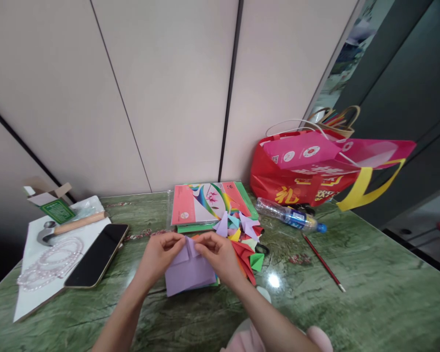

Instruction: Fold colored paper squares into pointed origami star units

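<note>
Both hands meet at a small folded piece of purple paper (pixel 191 246), held above a larger stack of purple paper (pixel 188 278). My left hand (pixel 159 256) pinches its left side between thumb and fingers. On the other side, my right hand (pixel 216 252) grips the paper's right part in a similar pinch. Under the purple sheets, edges of other coloured paper peek out at the lower right. Just right of my right hand lies a pile of folded paper pieces (pixel 245 252) in red, purple, green and yellow, partly hidden by that hand.
Behind the hands lies a coloured paper pack (pixel 210 200). To the right are a plastic bottle (pixel 291 215), a pencil (pixel 323 263) and a red gift bag (pixel 300 171). At left sit a phone (pixel 97 255), a hammer (pixel 73 226), bead strings (pixel 51 264) and a small green box (pixel 56 208).
</note>
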The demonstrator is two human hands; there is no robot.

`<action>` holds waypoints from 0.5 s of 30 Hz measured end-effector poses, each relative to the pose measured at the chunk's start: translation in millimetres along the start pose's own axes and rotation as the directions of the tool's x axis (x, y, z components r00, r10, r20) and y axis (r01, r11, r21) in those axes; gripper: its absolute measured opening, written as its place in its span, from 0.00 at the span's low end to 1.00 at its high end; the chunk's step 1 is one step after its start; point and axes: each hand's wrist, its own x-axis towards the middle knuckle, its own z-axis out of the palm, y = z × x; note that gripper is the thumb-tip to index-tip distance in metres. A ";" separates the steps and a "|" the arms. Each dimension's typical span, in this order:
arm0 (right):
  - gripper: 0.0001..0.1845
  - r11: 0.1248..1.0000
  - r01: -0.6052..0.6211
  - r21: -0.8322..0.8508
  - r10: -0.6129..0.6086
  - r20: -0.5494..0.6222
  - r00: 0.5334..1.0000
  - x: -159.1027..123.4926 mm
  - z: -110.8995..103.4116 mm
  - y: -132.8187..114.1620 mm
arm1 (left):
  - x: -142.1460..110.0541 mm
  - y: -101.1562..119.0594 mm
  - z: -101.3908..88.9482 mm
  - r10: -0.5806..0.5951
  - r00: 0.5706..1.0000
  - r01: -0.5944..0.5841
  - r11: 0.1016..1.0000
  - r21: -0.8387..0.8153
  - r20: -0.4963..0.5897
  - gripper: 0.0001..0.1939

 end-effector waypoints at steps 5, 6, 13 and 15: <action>0.15 0.974 -0.166 0.153 0.169 -0.008 0.986 4.0 -1.6 5.3 | 1.1 -2.6 1.9 0.012 1.000 -0.012 1.000 -0.002 0.023 0.12; 0.16 0.969 -0.176 0.172 0.181 -0.018 0.983 4.5 -1.9 6.2 | 0.9 -2.8 2.2 -0.011 0.999 0.012 1.000 -0.029 0.048 0.13; 0.19 0.915 -0.239 0.326 0.267 -0.043 0.963 5.8 -5.4 10.1 | -1.8 -3.0 3.8 -0.192 0.966 0.226 0.952 -0.207 0.170 0.16; 0.19 0.900 -0.262 0.349 0.290 -0.031 0.957 5.8 -5.8 10.5 | -1.8 -3.6 4.5 -0.213 0.964 0.245 0.943 -0.223 0.159 0.17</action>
